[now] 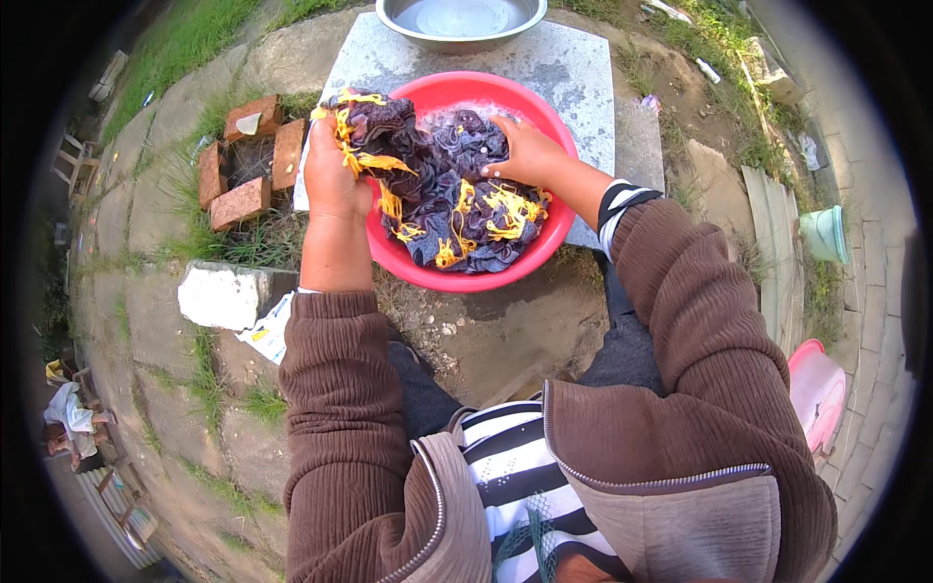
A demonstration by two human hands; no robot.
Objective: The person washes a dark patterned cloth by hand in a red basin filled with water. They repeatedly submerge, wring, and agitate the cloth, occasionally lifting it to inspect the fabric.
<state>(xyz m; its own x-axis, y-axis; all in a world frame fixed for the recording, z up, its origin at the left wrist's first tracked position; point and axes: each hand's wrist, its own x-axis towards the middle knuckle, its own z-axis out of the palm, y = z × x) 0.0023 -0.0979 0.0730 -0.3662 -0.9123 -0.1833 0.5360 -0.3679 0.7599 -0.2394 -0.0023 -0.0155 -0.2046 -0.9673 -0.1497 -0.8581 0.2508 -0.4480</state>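
Note:
A red plastic basin (474, 280) stands on a grey stone slab (576, 65), with suds along its far inner side. In it lies dark, wet, bunched fabric (437, 218) bound with yellow string (514, 211). My left hand (335, 167) grips a tied bundle of the fabric, raised at the basin's left rim; its fingertips are partly hidden behind the cloth. Within the basin, my right hand (528, 153) rests on the fabric at the right with thumb and fingers spread. Whether it grips any cloth is not clear.
A metal basin (461, 40) sits on the slab's far end. Several bricks (240, 204) lie on the grass at left, near a whitish block (219, 295) and a printed plastic bag (268, 331). A pale green bucket (824, 233) and a pink basin (816, 393) are at right. Another person (73, 419) is far left.

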